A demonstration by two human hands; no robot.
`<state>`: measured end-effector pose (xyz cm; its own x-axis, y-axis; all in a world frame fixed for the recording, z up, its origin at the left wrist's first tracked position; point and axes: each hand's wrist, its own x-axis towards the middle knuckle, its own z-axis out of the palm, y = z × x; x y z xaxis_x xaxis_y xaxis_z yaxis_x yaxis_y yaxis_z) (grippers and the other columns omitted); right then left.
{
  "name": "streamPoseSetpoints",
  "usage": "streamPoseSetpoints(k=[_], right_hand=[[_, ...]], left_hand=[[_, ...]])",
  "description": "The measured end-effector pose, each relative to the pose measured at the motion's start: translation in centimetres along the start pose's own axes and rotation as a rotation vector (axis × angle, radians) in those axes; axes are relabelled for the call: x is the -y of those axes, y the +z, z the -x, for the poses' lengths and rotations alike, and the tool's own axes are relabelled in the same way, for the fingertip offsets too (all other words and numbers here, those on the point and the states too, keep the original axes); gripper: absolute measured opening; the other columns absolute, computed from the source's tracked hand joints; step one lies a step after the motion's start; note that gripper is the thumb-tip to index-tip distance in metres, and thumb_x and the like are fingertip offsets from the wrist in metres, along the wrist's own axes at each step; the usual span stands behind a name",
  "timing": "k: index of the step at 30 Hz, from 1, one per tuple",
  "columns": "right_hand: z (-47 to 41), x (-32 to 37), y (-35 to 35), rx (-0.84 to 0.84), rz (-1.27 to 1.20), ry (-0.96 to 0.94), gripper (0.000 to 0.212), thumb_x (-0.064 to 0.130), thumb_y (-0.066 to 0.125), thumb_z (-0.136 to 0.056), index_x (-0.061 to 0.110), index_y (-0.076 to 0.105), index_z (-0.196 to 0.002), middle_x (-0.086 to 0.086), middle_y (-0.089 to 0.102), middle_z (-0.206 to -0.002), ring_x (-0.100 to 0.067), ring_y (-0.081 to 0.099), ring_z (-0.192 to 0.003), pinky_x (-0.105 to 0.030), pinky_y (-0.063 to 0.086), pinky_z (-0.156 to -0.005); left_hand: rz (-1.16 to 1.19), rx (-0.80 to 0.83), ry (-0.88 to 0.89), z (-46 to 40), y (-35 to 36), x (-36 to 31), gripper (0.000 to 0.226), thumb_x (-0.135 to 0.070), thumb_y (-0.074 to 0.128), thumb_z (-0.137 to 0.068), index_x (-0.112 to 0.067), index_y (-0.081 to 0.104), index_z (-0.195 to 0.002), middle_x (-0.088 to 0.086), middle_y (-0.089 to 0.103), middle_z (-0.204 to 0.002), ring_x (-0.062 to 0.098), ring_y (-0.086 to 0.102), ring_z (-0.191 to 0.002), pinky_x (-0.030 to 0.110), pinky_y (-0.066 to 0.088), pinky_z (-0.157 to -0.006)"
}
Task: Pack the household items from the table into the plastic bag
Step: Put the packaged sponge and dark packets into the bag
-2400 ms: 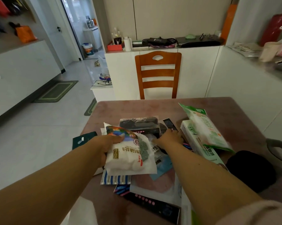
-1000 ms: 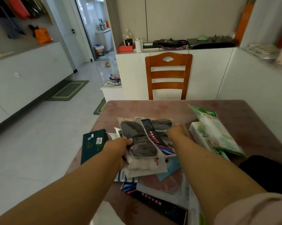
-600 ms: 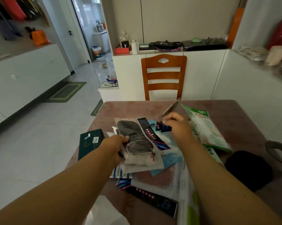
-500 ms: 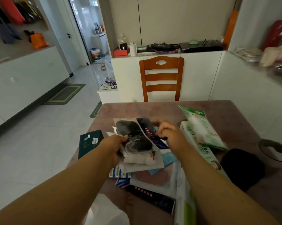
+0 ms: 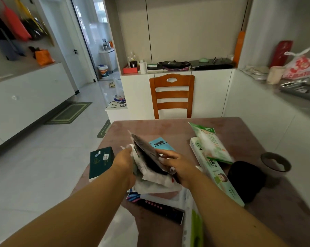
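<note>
Both hands hold one stack of flat packets (image 5: pixel 148 161) tilted up over the middle of the brown table (image 5: pixel 168 127). My left hand (image 5: pixel 125 164) grips its left edge. My right hand (image 5: pixel 177 164) presses on its right side, fingers over the dark top packet. Under the stack lie a light blue packet (image 5: pixel 159 142), a black strip with pink dots (image 5: pixel 161 209) and white packets. A dark green box (image 5: pixel 100 160) lies to the left. Green-and-white tissue packs (image 5: pixel 211 145) lie to the right. A pale plastic bag (image 5: pixel 122 227) hangs at the table's near edge.
A black pouch (image 5: pixel 245 179) lies right of the tissue packs, with a round dark bowl (image 5: pixel 275 162) past it. A wooden chair (image 5: pixel 172 95) stands at the far side of the table. White counters run along the back and right. Tiled floor lies to the left.
My right hand has come onto the stack in my left hand. The stack has tilted up on edge and lifted, baring the light blue packet behind it.
</note>
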<state>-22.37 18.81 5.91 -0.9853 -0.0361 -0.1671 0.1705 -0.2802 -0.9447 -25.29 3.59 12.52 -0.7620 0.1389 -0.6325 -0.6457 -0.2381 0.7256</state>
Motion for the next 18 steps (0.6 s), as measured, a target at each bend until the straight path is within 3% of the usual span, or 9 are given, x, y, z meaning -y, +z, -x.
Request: streamPoseSetpoints(k=[2,4,7,10,11,13,15,18], right_hand=[[0.8,0.2,0.2,-0.038,-0.031,-0.018,0.034,-0.005,0.058,-0.088,0.019,0.07,-0.109,-0.003,0.068,-0.108,-0.021,0.064,-0.104,-0.035,0.051,-0.096],[1.5,0.3,0.4,-0.062,0.017,-0.053,0.038,-0.007,0.062,-0.085,0.015,0.067,-0.116,-0.004,0.068,-0.112,-0.022,0.064,-0.106,-0.037,0.051,-0.098],[2.8,1.5,1.4,-0.084,0.193,-0.133,0.046,-0.006,0.068,-0.081,0.02,0.063,-0.119,-0.001,0.064,-0.113,-0.024,0.06,-0.111,-0.036,0.052,-0.095],[3.9,3.6,1.2,-0.229,0.169,0.03,0.063,0.008,0.076,-0.077,0.022,0.048,-0.131,-0.004,0.048,-0.124,-0.025,0.053,-0.11,-0.037,0.051,-0.081],[4.5,4.3,1.0,-0.26,0.095,0.155,0.062,0.016,0.078,-0.075,0.017,0.048,-0.129,-0.007,0.05,-0.125,-0.025,0.055,-0.103,-0.037,0.05,-0.077],[5.2,5.3,0.6,-0.189,-0.068,0.342,0.048,0.029,0.079,-0.068,0.008,0.064,-0.108,-0.011,0.066,-0.108,-0.024,0.063,-0.085,-0.036,0.051,-0.074],[5.7,5.3,1.4,-0.097,-0.212,0.33,0.029,0.028,0.072,-0.077,0.006,0.07,-0.096,-0.012,0.071,-0.094,-0.024,0.067,-0.08,-0.035,0.054,-0.073],[6.2,5.0,3.8,-0.123,-0.252,0.255,0.031,0.02,0.069,-0.083,0.004,0.068,-0.109,-0.015,0.071,-0.106,-0.028,0.067,-0.089,-0.035,0.055,-0.078]], left_hand=[[0.042,0.092,-0.052,1.1,-0.1,-0.3,0.088,-0.075,0.028,-0.086,0.003,0.061,-0.106,0.022,0.07,-0.098,0.038,0.06,-0.089,0.046,0.048,-0.072],[-0.044,0.119,-0.034,2.4,0.1,-0.2,0.077,-0.072,0.04,-0.085,-0.001,0.065,-0.096,0.023,0.073,-0.085,0.038,0.064,-0.085,0.045,0.051,-0.065],[-0.253,0.049,0.035,3.7,0.4,0.3,0.03,-0.023,0.062,-0.089,0.002,0.065,-0.106,0.024,0.07,-0.103,0.039,0.066,-0.088,0.042,0.056,-0.069],[-0.371,-0.035,0.095,4.3,0.0,0.3,0.005,0.0,0.064,-0.084,0.004,0.063,-0.087,0.024,0.068,-0.11,0.037,0.064,-0.085,0.037,0.051,-0.059],[-0.392,-0.046,0.109,4.6,-0.2,0.1,0.004,0.001,0.066,-0.082,0.003,0.062,-0.083,0.023,0.069,-0.106,0.036,0.064,-0.081,0.036,0.05,-0.057],[-0.414,-0.008,0.12,5.4,-0.3,-0.5,0.011,0.0,0.068,-0.081,0.003,0.064,-0.09,0.021,0.07,-0.102,0.033,0.064,-0.075,0.035,0.051,-0.058],[-0.444,0.05,0.124,6.8,-0.4,-0.8,0.023,-0.002,0.067,-0.082,0.004,0.066,-0.104,0.019,0.071,-0.098,0.031,0.066,-0.075,0.036,0.054,-0.063],[-0.544,0.056,0.196,9.0,-1.0,-1.8,0.03,-0.004,0.067,-0.084,-0.002,0.063,-0.113,0.018,0.071,-0.104,0.03,0.068,-0.089,0.037,0.056,-0.074]])
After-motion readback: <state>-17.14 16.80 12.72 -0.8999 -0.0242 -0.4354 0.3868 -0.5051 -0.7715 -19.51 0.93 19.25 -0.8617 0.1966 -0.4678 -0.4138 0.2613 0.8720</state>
